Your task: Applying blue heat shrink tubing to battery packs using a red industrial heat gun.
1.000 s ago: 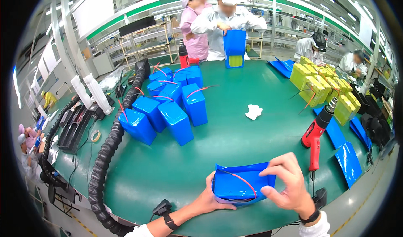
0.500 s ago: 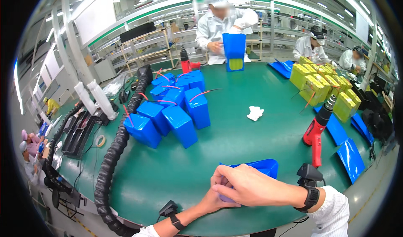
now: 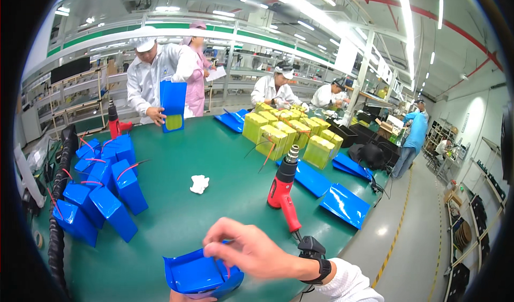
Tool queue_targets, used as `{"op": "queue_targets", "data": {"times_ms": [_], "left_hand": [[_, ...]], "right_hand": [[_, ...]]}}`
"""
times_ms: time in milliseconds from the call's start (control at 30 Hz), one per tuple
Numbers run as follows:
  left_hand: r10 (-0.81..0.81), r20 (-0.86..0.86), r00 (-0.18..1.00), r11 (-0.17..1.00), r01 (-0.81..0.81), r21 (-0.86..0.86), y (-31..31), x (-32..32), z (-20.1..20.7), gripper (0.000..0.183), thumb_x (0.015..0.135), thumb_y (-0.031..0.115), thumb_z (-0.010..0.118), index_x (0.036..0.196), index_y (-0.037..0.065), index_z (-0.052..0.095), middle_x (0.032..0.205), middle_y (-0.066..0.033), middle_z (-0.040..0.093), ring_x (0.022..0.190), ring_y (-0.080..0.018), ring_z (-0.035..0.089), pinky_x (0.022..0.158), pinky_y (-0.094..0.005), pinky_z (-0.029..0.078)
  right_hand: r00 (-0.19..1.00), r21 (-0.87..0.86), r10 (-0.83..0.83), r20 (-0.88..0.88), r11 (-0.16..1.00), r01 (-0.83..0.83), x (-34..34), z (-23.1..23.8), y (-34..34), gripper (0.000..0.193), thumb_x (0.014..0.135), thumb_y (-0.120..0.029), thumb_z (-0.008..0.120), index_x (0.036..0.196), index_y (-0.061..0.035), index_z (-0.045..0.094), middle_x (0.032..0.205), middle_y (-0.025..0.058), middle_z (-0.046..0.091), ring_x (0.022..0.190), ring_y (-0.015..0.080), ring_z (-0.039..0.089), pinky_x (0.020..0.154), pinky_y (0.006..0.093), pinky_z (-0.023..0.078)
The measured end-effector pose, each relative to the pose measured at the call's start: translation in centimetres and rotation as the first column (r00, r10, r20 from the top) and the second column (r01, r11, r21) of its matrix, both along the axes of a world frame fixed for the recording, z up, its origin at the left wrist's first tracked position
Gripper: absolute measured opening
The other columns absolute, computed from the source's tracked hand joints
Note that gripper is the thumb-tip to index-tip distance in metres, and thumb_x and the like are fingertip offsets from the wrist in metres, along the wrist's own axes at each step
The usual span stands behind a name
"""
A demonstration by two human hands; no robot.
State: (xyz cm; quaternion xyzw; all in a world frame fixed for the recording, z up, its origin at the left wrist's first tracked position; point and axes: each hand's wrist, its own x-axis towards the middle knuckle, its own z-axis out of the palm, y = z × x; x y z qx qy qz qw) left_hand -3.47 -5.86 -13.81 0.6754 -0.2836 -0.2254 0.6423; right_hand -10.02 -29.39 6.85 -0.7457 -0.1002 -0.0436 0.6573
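Note:
At the lower edge, a battery pack in blue shrink film (image 3: 195, 274) lies with its loose film edges standing up around it. My left hand (image 3: 188, 297) grips it from below; most of that hand is hidden. Over the pack's right side is my right hand (image 3: 249, 251), fingers bent and a gap between them, with nothing visible in it. A bit of red wire shows just under this hand. Beyond my right wrist stands a red heat gun (image 3: 282, 195), its dark nozzle pointing up.
Finished-looking blue packs (image 3: 112, 205) with red wires stand at the left. Yellow-green packs (image 3: 272, 141) and flat blue film sleeves (image 3: 345, 205) are at the right. White crumpled paper (image 3: 199, 184) lies mid-table. Across the table, a co-worker holds a blue-sleeved pack (image 3: 173, 106); others work farther off.
The view has swung right, so the table's contents sit farther left. My right hand has come off my left and opened its fingers above the blue pack, which now shows more.

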Motion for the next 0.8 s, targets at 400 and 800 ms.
{"op": "queue_targets", "data": {"times_ms": [400, 800], "left_hand": [[0.028, -0.04, 0.999, 1.0, -0.028, -0.003, -0.1, -0.6, 1.6, 0.051, 0.074, 0.008, 0.092, 0.112, -0.012, 0.066, 0.102, -0.013, 0.073, 0.089, -0.0193, 0.069, 0.082, -0.0351, 0.058], [0.037, 0.071, 0.997, 0.995, -0.044, 0.089, 0.4, -0.1, -0.4, 0.041, 0.072, 0.015, 0.093, 0.1, -0.007, 0.074, 0.099, -0.0119, 0.076, 0.088, -0.0192, 0.068, 0.083, -0.0356, 0.055]], "right_hand": [[0.828, 0.496, -0.52, 0.21, 0.787, 0.368, -0.2, -5.9, -2.1, 0.024, 0.098, 0.001, 0.064, 0.114, -0.0052, 0.047, 0.105, 0.01, 0.062, 0.086, 0.0126, 0.061, 0.069, 0.0279, 0.054], [0.911, 0.032, -0.407, 0.069, 0.913, 0.406, -4.5, -20.6, -1.9, 0.05, 0.106, -0.023, 0.055, 0.147, -0.005, 0.034, 0.124, 0.0108, 0.059, 0.109, 0.0216, 0.06, 0.1, 0.0353, 0.047]]}}
